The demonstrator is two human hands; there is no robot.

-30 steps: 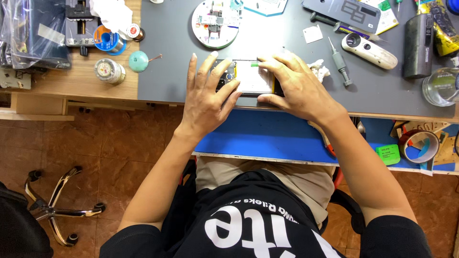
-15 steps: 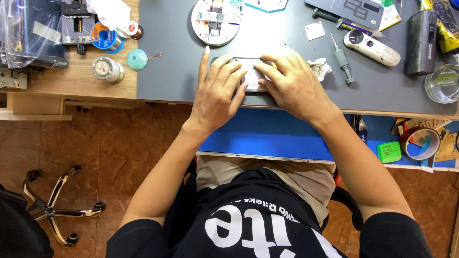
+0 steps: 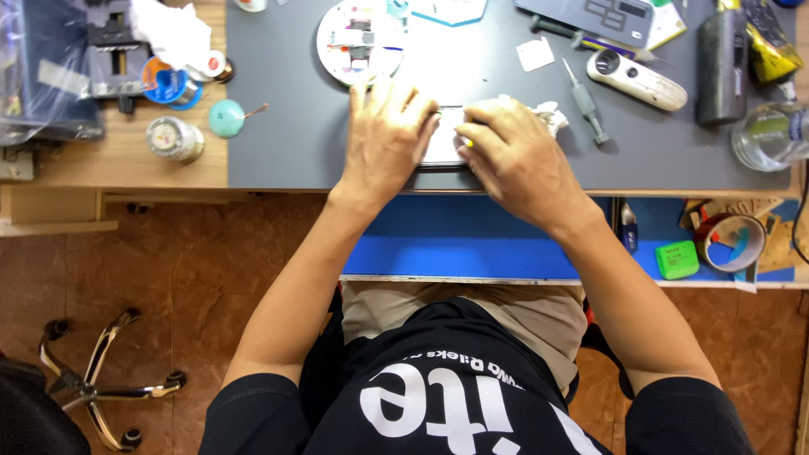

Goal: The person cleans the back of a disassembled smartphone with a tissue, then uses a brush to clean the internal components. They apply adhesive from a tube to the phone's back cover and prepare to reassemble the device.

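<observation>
Both my hands lie on a phone (image 3: 444, 145) that sits flat on the grey mat (image 3: 278, 135), close to the mat's near edge. My left hand (image 3: 386, 139) lies palm down over the phone's left part, fingers spread flat and pointing away from me, pressing rather than gripping. My right hand (image 3: 516, 152) covers the right part, fingers bent and curled in toward the phone's edge; I cannot tell whether they pinch it or only press on it. Only a pale strip of the phone shows between my hands.

Just past my left fingertips lies a round white dish (image 3: 361, 40) with small parts on it. A crumpled white tissue (image 3: 549, 116) sits beside my right hand, and a small screwdriver (image 3: 585, 100) lies a little farther right. Beyond that rest a cream-coloured handheld tool (image 3: 637, 79), a dark cylinder (image 3: 721, 66) and a clear glass jar (image 3: 768, 135).

To the left, on the wooden table (image 3: 126, 164), a small teal cap (image 3: 226, 118) and a little round tin (image 3: 174, 138) stand near the mat's edge. A blue shelf (image 3: 472, 240) runs below the tabletop, with a green box (image 3: 677, 259) on it at the right.
</observation>
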